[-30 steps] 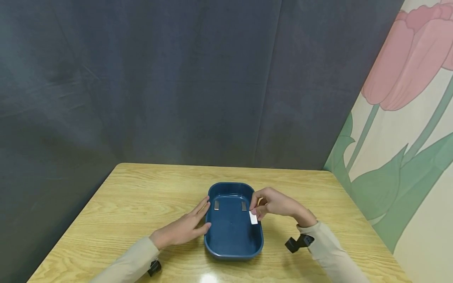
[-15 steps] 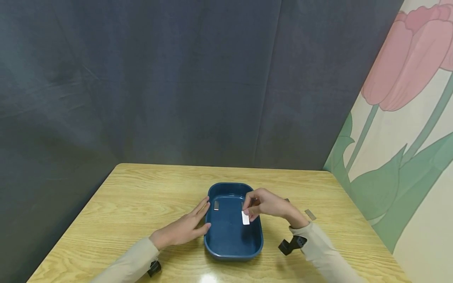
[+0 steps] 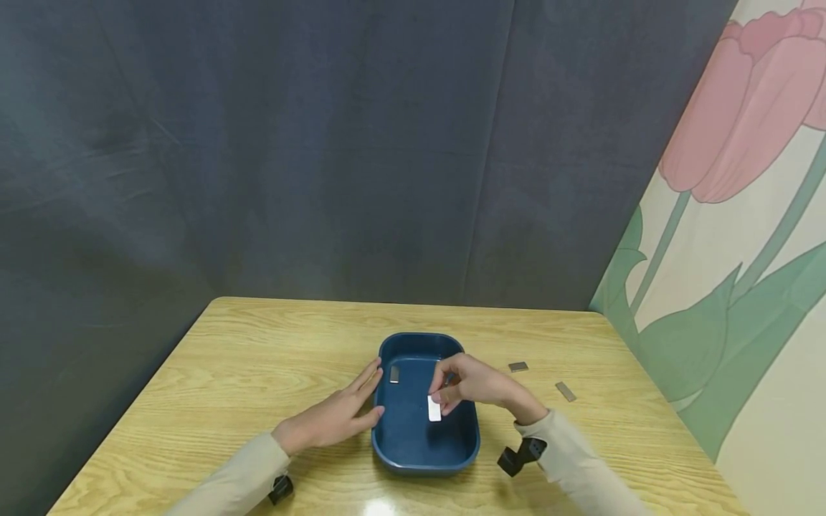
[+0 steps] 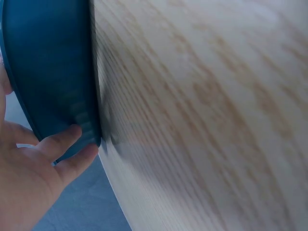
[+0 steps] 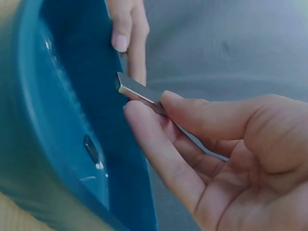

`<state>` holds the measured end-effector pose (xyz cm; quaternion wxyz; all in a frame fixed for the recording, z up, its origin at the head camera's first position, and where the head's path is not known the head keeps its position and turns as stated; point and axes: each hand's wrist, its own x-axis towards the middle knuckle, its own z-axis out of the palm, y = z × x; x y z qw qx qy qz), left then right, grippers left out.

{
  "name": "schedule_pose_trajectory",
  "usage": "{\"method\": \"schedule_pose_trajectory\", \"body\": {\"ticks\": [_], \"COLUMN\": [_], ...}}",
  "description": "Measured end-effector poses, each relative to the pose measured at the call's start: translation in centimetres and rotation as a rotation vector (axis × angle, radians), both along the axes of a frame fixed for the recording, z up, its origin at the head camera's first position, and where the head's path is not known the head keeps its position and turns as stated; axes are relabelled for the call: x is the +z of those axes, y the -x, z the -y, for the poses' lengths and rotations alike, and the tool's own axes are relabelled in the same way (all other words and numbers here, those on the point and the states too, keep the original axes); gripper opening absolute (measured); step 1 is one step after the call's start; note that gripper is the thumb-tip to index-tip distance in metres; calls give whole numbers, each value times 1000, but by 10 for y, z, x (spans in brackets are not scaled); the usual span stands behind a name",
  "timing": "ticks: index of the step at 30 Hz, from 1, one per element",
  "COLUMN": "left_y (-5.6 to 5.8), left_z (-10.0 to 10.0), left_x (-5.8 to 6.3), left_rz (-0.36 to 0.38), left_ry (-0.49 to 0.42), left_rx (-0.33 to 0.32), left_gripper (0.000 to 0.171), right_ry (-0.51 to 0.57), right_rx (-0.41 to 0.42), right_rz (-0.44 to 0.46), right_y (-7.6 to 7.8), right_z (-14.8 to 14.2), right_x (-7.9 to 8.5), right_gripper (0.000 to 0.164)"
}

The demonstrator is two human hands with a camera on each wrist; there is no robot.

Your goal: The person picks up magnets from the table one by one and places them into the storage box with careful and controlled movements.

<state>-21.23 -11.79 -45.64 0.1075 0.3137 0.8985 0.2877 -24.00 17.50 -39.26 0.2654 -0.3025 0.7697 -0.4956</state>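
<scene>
A deep blue rectangular tray (image 3: pixel 422 448) with rounded corners stands on the table. My left hand (image 3: pixel 332 419) rests against its left side, fingers spread and fairly straight on the outer wall, as the left wrist view also shows. Over the tray, my right hand (image 3: pixel 474 383) pinches a small flat rectangular metal piece (image 3: pixel 434 410) between thumb and fingers; its face glints white in the head view. From the right wrist, the same metal piece (image 5: pixel 139 91) looks thin and grey with a shiny edge. Another metal piece (image 3: pixel 394 374) lies inside at the far left of the tray.
To the right of the tray, two similar small metal pieces lie on the wooden table (image 3: pixel 277 344): a darker piece (image 3: pixel 518 366) and a lighter piece (image 3: pixel 566 391). A dark curtain (image 3: pixel 323 158) hangs behind the table, and a tulip-painted wall (image 3: pixel 710 287) stands at right.
My right hand has moved left with its metal piece, from the tray's right rim to over its middle. Two pieces on the table came out from behind that arm. The left hand stayed put.
</scene>
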Motion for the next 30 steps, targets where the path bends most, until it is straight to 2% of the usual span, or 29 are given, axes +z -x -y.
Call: {"method": "schedule_pose_trajectory", "body": {"ticks": [3, 12, 20, 30], "left_y": [0, -1, 0, 1], "left_z": [0, -1, -1, 0], "left_x": [0, 1, 0, -1], "left_rz": [-12, -12, -20, -22], "left_ry": [3, 5, 11, 13], "left_rx": [4, 8, 16, 6], "left_gripper": [72, 72, 72, 72], "right_ry": [6, 16, 33, 55], "right_rx": [-2, -9, 3, 10], "right_rz": [17, 56, 57, 82], "right_y": [-2, -6, -11, -17], "right_z": [3, 12, 21, 35], "right_x": [-3, -10, -16, -25], "right_gripper": [3, 13, 6, 6]}}
